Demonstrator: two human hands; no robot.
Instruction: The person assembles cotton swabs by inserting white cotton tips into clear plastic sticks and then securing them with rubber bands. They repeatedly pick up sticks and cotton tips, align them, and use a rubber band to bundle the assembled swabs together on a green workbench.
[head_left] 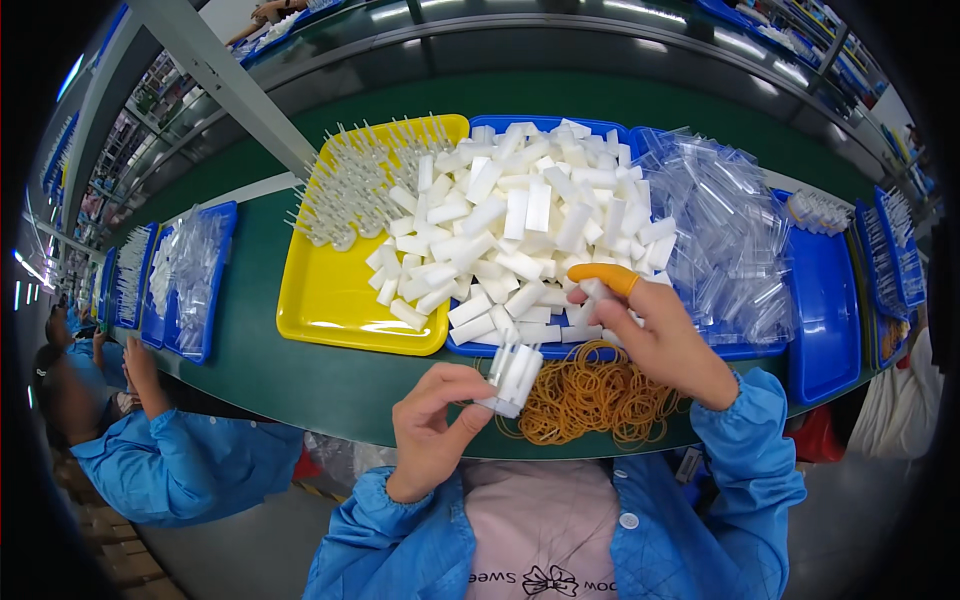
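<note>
My left hand (432, 425) pinches a small pronged piece (507, 404) by its base, above the table's near edge. Its thin prongs point away from me, and white blocks (524, 370) sit among them. Over the near side of the white pile, my right hand (668, 342) has thumb and index finger closed on a white block (594, 289). An orange finger cot (606, 276) covers that index finger. A large heap of white rectangular blocks (530, 215) fills a blue tray and spills into the yellow tray (345, 312), where many pronged pieces (365, 180) stand.
Tan rubber bands (600, 405) lie in a heap near me. Clear plastic sleeves (715, 235) pile up on the right, beside a blue tray (826, 310) with a few finished-looking pieces (822, 212). At left, a co-worker in blue (190, 460) sits near more trays (195, 280).
</note>
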